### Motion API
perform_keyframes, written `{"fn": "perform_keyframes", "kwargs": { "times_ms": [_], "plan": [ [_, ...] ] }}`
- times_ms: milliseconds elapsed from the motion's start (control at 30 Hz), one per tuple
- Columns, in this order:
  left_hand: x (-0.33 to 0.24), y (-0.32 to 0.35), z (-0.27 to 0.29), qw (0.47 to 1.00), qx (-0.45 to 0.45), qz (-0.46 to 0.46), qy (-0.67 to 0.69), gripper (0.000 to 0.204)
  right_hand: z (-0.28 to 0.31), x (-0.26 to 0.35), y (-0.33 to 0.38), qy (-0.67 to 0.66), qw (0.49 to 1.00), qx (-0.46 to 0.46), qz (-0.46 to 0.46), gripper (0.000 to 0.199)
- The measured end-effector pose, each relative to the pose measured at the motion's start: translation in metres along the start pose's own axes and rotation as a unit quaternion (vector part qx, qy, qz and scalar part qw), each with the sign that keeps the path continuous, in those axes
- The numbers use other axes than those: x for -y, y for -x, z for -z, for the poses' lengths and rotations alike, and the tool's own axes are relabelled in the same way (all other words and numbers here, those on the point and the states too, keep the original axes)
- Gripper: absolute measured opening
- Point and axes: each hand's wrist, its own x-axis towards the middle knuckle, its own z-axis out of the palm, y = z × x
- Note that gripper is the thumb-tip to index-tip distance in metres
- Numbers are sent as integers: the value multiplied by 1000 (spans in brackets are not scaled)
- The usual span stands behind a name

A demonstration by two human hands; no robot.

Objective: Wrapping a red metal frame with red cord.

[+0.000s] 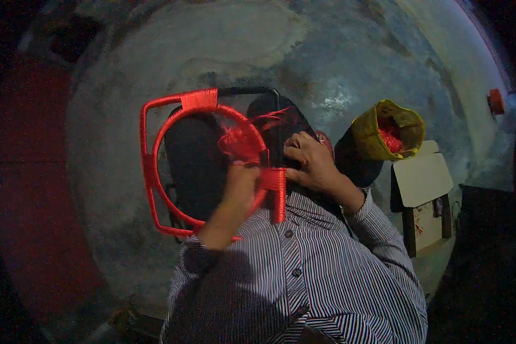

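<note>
A rounded-square frame [146, 132] with a ring [169, 123] inside it rests across my lap, mostly wound in glossy red cord. Its far right corner is bare black bar [249, 90]. My left hand [243, 180], slightly blurred, is closed inside the ring's right side, beside the wrapped joint [273, 179]. A loose bundle of red cord [241, 143] stands out just beyond its fingers, which are partly hidden. On the frame's right bar, my right hand [311, 159] is closed, fingers curled and thumb by the wrapped joint. Loose cord ends [272, 116] stick out near the bare bar.
To the right stands a yellow bag [378, 129] with rolled edges, holding red cord. Beside it lies an open cardboard box [423, 180] with its flap raised. A small red object [496, 102] sits at the far right. Worn grey floor [212, 40] surrounds me.
</note>
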Motion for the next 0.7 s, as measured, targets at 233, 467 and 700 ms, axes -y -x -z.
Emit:
{"fn": "perform_keyframes", "kwargs": {
  "times_ms": [233, 467, 700],
  "plan": [
    [-18, -4, -11, 981, -60, 81, 168, 27, 27, -37, 31, -309, 940, -119, -81, 20],
    [-35, 0, -27, 980, -4, 46, 196, 35, 148, -84, 167, -596, 734, -318, -75, 18],
    [-16, -4, -10, 984, -38, 43, 168, 29, 139, -111, 159, -707, 623, -308, -130, 28]
  ]
}}
